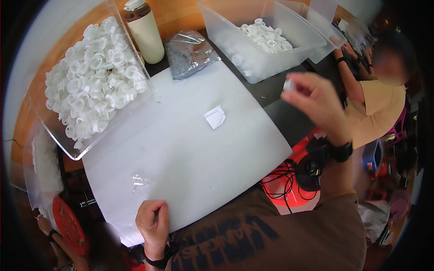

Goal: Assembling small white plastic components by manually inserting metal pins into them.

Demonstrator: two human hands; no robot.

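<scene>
My right hand point(314, 97) is raised at the right, beyond the edge of the white foam mat point(181, 153). Its thumb and fingertips pinch a small white plastic part point(288, 85), partly covered by the fingers. Near the mat's front edge rests my left hand point(153, 221), fingers curled in, with nothing visible in it. A few small clear plastic bits point(139, 180) lie on the mat just beyond that hand. Toward the middle sits a folded piece of white paper point(214, 117).
A clear bin point(86, 149) heaped with white plastic rings point(97, 72) stands at the left. Behind the mat are a cream bottle point(147, 38) and a clear plastic bag point(190, 54). A translucent bin point(271, 63) holds more white parts. Other people work at right and lower left.
</scene>
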